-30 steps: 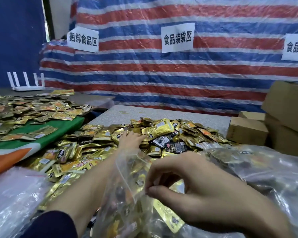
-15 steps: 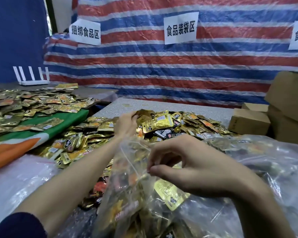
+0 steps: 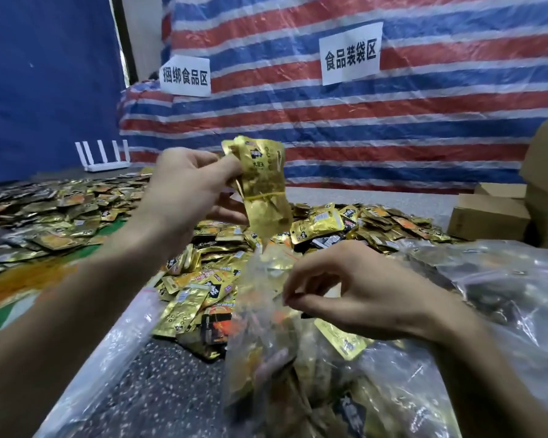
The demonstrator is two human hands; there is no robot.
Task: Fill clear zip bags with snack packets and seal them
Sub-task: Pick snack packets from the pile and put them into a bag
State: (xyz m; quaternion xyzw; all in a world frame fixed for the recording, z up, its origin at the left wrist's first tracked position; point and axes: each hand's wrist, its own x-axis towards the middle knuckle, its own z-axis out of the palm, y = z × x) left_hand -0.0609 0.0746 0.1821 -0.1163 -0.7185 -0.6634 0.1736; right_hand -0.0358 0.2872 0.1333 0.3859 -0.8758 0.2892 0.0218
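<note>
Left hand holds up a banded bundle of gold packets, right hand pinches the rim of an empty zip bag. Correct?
No: the head view shows the zip bag already holding packets. Otherwise right: the left hand holds up the banded bundle, and the right hand pinches the bag's rim.

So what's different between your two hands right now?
The left hand is raised, gripping a banded bundle of gold snack packets. The right hand sits lower, pinching the clear zip bag at its mouth. Both have curled fingers and bare forearms.
</note>
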